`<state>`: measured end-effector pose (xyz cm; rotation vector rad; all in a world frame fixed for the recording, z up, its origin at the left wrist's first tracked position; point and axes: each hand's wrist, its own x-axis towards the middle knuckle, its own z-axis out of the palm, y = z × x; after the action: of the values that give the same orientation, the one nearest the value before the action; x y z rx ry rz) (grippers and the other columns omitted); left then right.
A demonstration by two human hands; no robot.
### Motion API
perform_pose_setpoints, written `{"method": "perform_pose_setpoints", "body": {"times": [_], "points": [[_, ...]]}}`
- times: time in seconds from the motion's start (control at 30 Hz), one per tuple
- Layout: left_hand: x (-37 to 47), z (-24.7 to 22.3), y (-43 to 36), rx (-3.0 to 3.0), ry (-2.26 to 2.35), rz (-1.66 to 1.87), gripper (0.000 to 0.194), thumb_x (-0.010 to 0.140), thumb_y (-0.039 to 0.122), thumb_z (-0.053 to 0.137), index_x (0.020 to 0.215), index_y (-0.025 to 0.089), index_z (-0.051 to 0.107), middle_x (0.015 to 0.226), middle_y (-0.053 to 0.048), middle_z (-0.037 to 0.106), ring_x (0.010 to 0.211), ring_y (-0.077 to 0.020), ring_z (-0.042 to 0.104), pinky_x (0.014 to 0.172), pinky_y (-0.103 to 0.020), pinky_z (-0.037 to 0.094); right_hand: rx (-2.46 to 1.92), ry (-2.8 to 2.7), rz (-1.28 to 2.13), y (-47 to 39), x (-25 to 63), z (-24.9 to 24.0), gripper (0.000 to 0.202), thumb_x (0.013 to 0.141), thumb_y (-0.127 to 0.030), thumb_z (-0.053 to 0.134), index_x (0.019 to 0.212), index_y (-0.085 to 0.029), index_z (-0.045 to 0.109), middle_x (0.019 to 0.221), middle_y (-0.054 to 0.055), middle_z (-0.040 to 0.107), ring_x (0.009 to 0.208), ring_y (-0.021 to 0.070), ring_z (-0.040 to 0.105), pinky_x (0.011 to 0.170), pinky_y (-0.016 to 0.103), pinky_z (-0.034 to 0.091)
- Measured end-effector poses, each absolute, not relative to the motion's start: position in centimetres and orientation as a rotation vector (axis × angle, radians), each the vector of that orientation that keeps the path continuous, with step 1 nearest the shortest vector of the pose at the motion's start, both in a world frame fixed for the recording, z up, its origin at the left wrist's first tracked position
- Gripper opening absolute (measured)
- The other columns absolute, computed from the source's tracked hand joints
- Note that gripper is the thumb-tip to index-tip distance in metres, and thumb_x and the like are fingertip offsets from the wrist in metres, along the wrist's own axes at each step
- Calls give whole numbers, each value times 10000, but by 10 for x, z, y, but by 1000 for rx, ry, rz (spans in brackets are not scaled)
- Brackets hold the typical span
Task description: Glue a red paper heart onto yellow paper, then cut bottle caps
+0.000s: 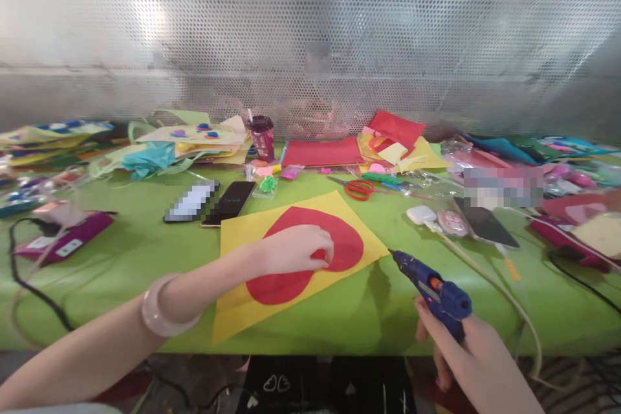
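A red felt-like heart [286, 284] lies on a yellow sheet [349, 213] on the green table. My left hand [298, 249] rests over the heart, its fingers curled down with the tips together; whatever they may pinch is too small to tell. On the right, my right hand [466, 349] is wrapped round the handle of a blue glue gun [434, 288]. The gun's nozzle points up and left, right beside the sheet's right corner. A pale bangle circles my left wrist.
Two phones [233, 200], red-handled scissors [359, 189] and a purple cup [263, 139] stand or lie beyond the sheet. Power strips [72, 236] sit at both sides. A cable [495, 284] runs near the glue gun. A perforated metal panel [272, 32] closes the back.
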<state>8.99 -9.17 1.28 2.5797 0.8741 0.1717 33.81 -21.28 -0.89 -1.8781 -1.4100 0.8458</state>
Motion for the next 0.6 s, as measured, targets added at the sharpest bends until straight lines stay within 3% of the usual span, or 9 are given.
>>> {"method": "perform_pose_setpoints", "body": {"times": [0.3,0.47,0.6], "points": [[84,20,-93,2643,855,224,121,896,218,514,876,198,632,977,-5,670,947,-172,599,896,-291,427,-1859,-1398,862,-213,339,-12,380,785,-557,485,548,-260,485,268,-54,413,293,165,473,413,262,386],[72,35,-99,2668,956,452,242,847,78,450,958,198,629,1090,-34,610,1041,-170,559,965,-311,410,-1836,-1368,885,-213,341,-15,396,783,-582,492,555,-258,489,269,-52,426,294,160,472,411,255,390],[73,21,-108,2765,919,317,261,825,42,449,878,192,656,1117,-53,604,1107,-207,530,990,-369,406,-1852,-1364,898,-213,341,-17,400,782,-584,488,553,-256,491,271,-58,417,293,153,471,403,248,387]]}}
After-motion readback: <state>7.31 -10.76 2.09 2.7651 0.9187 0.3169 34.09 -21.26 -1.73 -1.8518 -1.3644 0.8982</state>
